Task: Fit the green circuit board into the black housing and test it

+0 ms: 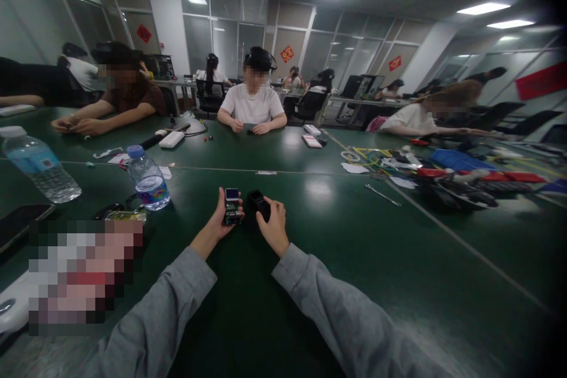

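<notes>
The left hand (217,220) held a small circuit board (233,211) with a screen (232,194), its fingers (241,208) curled round the edge. The right hand (275,225) pinched a black case (257,203) just beside it, over the green desk (345,248). 2 bottles (150,183) stood leftward.

Two bottles (148,180) (42,165), one circuit board (233,211), one black casing (259,203), one wrench (383,195)

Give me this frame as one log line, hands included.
left hand: holding circuit board | right hand: holding black object | below: green table
</notes>
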`<act>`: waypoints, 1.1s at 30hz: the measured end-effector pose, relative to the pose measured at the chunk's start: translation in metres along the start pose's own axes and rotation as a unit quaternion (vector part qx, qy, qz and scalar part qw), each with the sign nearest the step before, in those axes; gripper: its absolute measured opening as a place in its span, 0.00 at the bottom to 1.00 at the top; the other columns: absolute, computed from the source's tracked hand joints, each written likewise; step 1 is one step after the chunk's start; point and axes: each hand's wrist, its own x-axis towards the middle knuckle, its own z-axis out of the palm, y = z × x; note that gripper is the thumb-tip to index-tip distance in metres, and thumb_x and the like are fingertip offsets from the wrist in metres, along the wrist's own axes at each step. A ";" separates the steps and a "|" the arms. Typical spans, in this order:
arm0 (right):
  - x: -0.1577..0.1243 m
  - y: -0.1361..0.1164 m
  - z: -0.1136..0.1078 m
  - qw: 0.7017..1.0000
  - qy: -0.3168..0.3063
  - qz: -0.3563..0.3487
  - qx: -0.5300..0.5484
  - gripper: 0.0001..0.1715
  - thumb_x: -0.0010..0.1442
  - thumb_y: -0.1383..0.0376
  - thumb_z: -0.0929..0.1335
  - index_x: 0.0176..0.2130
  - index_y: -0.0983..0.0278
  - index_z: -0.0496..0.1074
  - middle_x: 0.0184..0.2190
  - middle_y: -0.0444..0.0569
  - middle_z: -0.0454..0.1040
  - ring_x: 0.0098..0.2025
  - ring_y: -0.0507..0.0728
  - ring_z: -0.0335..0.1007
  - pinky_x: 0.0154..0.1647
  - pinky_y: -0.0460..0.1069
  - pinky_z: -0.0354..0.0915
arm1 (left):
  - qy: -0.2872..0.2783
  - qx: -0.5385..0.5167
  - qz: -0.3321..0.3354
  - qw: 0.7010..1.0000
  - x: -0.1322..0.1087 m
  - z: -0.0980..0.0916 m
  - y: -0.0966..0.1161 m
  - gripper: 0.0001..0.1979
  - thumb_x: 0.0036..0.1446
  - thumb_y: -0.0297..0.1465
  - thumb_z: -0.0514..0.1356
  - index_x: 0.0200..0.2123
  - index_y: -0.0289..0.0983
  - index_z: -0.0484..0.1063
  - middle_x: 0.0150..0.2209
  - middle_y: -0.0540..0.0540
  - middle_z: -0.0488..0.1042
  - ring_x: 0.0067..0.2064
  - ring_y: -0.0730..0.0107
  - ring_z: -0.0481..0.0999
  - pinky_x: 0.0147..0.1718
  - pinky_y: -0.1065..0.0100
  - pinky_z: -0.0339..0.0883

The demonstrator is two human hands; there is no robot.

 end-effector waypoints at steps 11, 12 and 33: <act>-0.028 -0.037 -0.020 0.934 0.016 -0.357 -0.031 0.28 0.62 0.67 0.65 0.60 0.58 0.60 0.54 0.55 0.65 0.56 0.63 0.63 0.54 0.60 0.65 | -0.036 -0.015 0.002 0.999 0.004 -0.004 -0.003 0.27 0.64 0.51 0.49 0.46 0.34 0.72 0.43 0.39 0.79 0.39 0.65 0.80 0.38 0.64 0.75; -0.031 -0.039 -0.018 0.930 -0.002 -0.366 -0.018 0.29 0.62 0.67 0.65 0.61 0.59 0.59 0.54 0.56 0.65 0.55 0.62 0.64 0.53 0.59 0.67 | -0.040 -0.017 0.006 0.999 0.004 -0.003 -0.004 0.28 0.63 0.52 0.49 0.46 0.34 0.72 0.44 0.39 0.79 0.40 0.64 0.80 0.40 0.63 0.75; -0.026 -0.033 -0.005 0.976 -0.080 -0.180 0.096 0.38 0.61 0.58 0.69 0.64 0.64 0.52 0.57 0.59 0.65 0.60 0.63 0.65 0.60 0.60 0.67 | -0.053 -0.014 0.007 0.998 -0.013 0.028 -0.012 0.26 0.67 0.45 0.47 0.61 0.38 0.66 0.53 0.41 0.76 0.50 0.60 0.77 0.51 0.58 0.69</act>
